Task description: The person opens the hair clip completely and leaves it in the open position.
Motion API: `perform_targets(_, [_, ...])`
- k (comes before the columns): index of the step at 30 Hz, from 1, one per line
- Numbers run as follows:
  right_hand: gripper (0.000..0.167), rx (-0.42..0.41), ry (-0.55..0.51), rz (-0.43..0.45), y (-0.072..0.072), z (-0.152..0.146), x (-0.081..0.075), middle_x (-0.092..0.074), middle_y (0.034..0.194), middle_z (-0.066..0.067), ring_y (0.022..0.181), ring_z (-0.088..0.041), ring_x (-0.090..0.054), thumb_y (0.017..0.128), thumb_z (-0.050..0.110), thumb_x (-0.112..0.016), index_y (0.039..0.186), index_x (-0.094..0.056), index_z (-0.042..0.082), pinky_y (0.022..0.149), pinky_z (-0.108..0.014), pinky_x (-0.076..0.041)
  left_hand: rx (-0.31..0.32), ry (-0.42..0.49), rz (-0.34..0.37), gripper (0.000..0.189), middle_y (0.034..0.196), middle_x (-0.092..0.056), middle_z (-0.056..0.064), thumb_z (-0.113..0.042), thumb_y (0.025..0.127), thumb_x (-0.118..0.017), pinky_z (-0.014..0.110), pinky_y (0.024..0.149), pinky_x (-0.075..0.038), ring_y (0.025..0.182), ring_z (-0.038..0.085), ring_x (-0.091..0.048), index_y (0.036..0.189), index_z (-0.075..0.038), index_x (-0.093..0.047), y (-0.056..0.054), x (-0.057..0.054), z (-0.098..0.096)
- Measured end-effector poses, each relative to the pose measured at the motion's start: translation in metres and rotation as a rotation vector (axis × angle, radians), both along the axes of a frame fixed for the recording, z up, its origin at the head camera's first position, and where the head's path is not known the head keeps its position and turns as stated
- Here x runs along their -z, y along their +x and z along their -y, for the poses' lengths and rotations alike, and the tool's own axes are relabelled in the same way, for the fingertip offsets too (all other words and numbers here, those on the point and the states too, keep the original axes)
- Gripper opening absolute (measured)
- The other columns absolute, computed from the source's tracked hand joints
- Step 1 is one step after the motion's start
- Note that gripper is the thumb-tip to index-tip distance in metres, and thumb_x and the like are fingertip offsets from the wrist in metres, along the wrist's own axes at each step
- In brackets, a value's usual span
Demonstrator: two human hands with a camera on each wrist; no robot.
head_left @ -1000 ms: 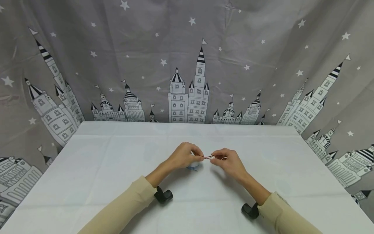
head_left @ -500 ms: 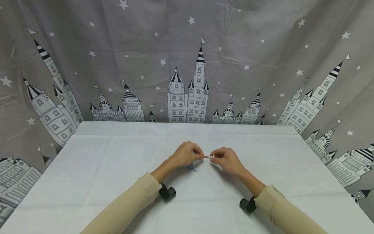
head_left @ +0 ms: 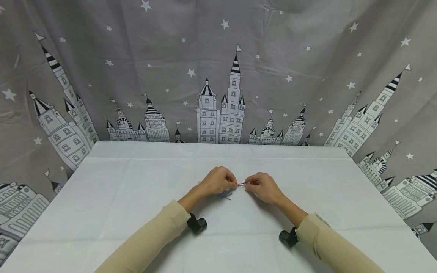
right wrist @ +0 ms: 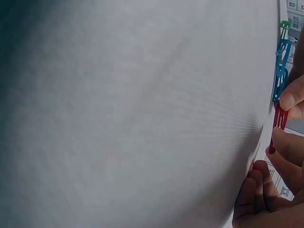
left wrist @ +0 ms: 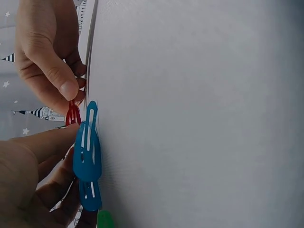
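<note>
A red snap hair clip [left wrist: 73, 115] is stretched between my two hands. My left hand [head_left: 216, 181] pinches one end between thumb and finger, and my right hand [head_left: 264, 187] pinches the other. The clip shows in the right wrist view too, its slotted metal [right wrist: 279, 119] partly covered by fingertips. Two blue snap hair clips [left wrist: 87, 156] overlap each other beside my left fingers, one reaching up to the red clip's end in the left wrist view. A green clip [right wrist: 284, 24] lines up beyond the blue ones.
A white cloth [head_left: 191, 242] covers the table, its far edge meeting a grey curtain [head_left: 164, 49] printed with castles and stars. An orange-red bit [right wrist: 252, 165] peeks out beside my right fingers. Black wrist cameras [head_left: 197, 224] hang below both cuffs.
Both hands have stayed at the middle of the table with the red hair clip between them. My forearms have shifted slightly inward and forward, and the right fingers have moved a little closer to the left.
</note>
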State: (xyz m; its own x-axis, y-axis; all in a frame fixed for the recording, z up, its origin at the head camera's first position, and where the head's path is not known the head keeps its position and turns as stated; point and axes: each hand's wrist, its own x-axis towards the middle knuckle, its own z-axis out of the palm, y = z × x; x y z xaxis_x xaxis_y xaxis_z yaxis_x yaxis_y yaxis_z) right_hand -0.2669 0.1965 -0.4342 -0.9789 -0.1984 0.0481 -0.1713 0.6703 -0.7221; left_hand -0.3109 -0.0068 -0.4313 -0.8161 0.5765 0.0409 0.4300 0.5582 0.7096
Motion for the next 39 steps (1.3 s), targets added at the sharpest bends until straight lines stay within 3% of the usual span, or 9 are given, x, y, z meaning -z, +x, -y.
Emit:
perform_targets(14, [0.015,-0.037,0.082,-0.053,-0.0026,-0.0004,0.0023,-0.058,0.083,-0.003,0.078,-0.017,-0.052,0.087,0.003,-0.071,0.101,-0.075,0.0,0.073,-0.035,-0.044,-0.028,-0.02,-0.002,0.004,0.083,-0.072,-0.003,-0.009,0.087,-0.074,0.029,0.073,-0.047,0.078,0.01,-0.059,0.086,-0.007,-0.078,0.001,0.0018,-0.003])
perform_targets(39, [0.022,-0.016,0.125,-0.035,-0.0024,-0.0006,0.0034,-0.057,0.083,-0.003,0.077,-0.017,-0.051,0.086,0.005,-0.074,0.107,-0.074,0.001,0.071,-0.034,-0.044,-0.05,-0.024,0.024,0.004,0.087,-0.072,-0.002,-0.009,0.085,-0.076,0.036,0.083,-0.048,0.091,0.017,-0.063,0.088,-0.007,-0.078,0.0022,0.0016,-0.0038])
